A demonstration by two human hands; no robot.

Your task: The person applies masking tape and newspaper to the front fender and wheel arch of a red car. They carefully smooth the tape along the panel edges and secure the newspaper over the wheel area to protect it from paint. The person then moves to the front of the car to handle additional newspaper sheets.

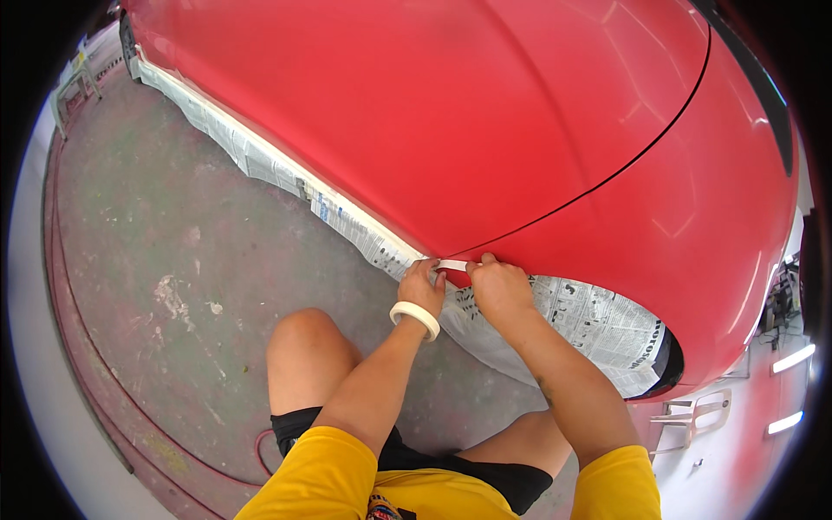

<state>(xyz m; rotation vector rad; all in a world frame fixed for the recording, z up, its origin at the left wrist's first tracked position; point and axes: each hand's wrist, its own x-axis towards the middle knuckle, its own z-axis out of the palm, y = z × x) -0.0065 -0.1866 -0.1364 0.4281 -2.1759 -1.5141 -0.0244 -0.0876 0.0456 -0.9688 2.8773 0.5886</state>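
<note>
A short strip of pale masking tape [453, 265] is stretched between my two hands at the lower edge of a red car panel [373, 130]. My left hand [421, 288] pinches its left end, close to where the panel's dark seam meets the lower edge. My right hand [502, 289] is closed on the other end, beside the wheel arch. Around my left wrist hangs a roll of masking tape [415, 317], worn like a bracelet. Newspaper [598, 325] covers most of the wheel arch just right of my right hand.
More newspaper [251, 156], taped on, runs along the car's lower edge to the far left. A red hose [130, 399] curves over the stained floor [191, 260]. Plastic chairs stand at the far left [78, 87] and lower right [693, 418]. My knees are bent below my arms.
</note>
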